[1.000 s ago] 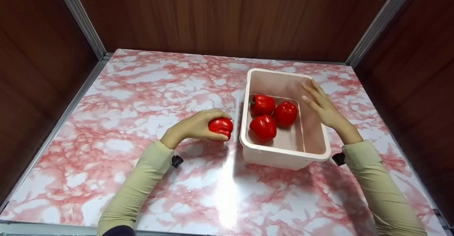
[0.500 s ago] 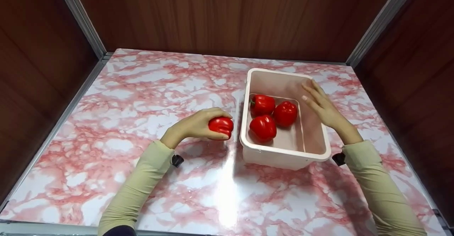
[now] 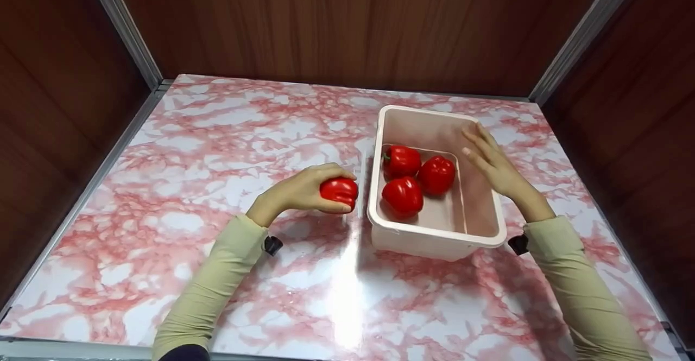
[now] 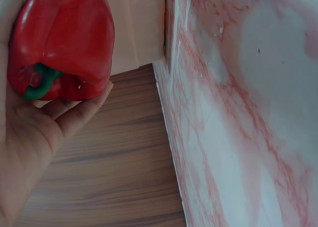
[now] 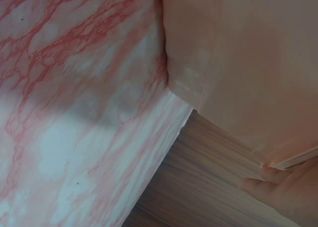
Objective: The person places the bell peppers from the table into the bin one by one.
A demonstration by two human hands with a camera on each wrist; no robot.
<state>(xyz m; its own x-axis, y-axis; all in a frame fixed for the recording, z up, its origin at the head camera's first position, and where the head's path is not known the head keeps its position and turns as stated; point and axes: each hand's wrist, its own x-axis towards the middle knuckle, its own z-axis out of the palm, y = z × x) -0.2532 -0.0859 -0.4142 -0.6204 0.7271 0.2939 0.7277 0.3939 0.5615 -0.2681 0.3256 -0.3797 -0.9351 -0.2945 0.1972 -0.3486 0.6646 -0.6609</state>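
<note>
My left hand (image 3: 298, 190) grips a red bell pepper (image 3: 339, 191) just left of a white plastic bin (image 3: 440, 233). The left wrist view shows that bell pepper (image 4: 64, 43) between thumb and fingers, its green stem (image 4: 44, 82) facing the camera. Inside the bin, on its left side, lie three more red bell peppers: one at the back (image 3: 403, 161), one to the right (image 3: 437, 175) and one in front (image 3: 403, 196). At the bin's right rim rests my right hand (image 3: 497, 168), fingers extended over the inside. Its fingers (image 5: 261, 185) show beside the rim in the right wrist view.
A pink-and-white marbled table (image 3: 217, 149) carries the bin, right of the table's middle. Brown wood-grain panels (image 3: 326, 30) with grey metal corner posts (image 3: 125, 30) enclose the back and both sides. A bright reflection lies on the table in front.
My left hand, with the bell pepper in it, has shifted very slightly up in the head view. The right hand, the bin and the peppers inside stay where they were.
</note>
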